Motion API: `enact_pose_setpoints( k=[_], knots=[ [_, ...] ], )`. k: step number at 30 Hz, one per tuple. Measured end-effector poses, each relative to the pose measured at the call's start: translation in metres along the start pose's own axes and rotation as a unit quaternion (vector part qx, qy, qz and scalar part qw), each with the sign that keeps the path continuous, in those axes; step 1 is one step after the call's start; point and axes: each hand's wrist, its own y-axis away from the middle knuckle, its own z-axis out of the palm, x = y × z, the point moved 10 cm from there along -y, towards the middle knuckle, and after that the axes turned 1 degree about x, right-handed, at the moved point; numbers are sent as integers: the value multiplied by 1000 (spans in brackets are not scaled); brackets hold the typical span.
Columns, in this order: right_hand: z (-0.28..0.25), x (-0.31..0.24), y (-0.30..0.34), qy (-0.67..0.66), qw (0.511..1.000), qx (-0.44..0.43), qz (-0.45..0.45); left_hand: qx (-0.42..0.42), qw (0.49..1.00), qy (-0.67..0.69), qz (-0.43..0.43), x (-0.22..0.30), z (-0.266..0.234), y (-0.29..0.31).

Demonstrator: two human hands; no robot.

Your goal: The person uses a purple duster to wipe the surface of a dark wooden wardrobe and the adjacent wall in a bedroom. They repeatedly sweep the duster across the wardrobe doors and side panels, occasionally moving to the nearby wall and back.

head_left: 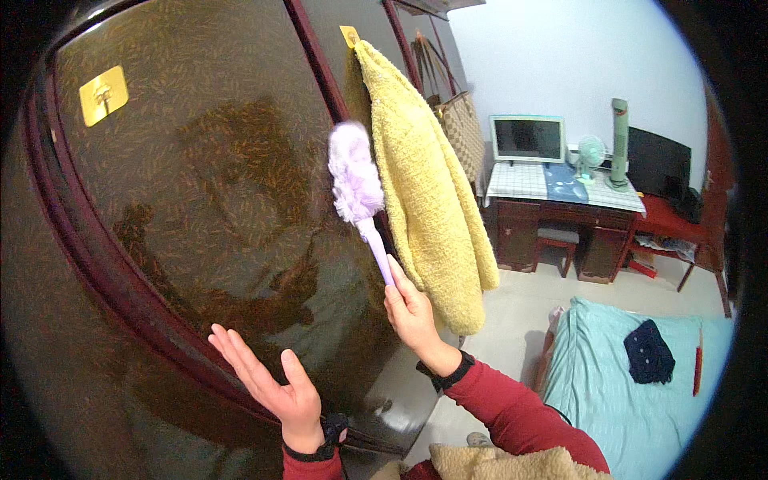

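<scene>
My right hand (410,314) grips the handle of a fluffy lilac duster (354,172), its head pointing up against or close to the dark, glossy wardrobe door (200,184). Whether the fluff touches the surface I cannot tell. Fingers stretched and thumb apart, my left hand (280,392) is raised before the lower part of the same door and holds nothing. Just right of the duster a yellow fleecy cloth (428,192) hangs from a yellow adhesive hook (350,36). A second yellow hook (104,96) is stuck high on the door at the left.
A checked bag (462,128) hangs beyond the yellow cloth. Against the far wall stands a desk (512,212) with a monitor (528,138) and a small green fan (591,152). At lower right is a bed (592,352) bearing a dark folded garment (649,352).
</scene>
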Motion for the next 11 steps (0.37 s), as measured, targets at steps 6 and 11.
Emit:
enact_pose_setpoints(
  k=[6, 11],
  knots=[
    [13, -21, 6, 143, 935, -221, -236, 34, 995, -98, -15, 25, 26, -5],
    [-33, -30, -17, 14, 940, -99, -325, 52, 992, -108, -44, 45, 53, -11]
  ],
)
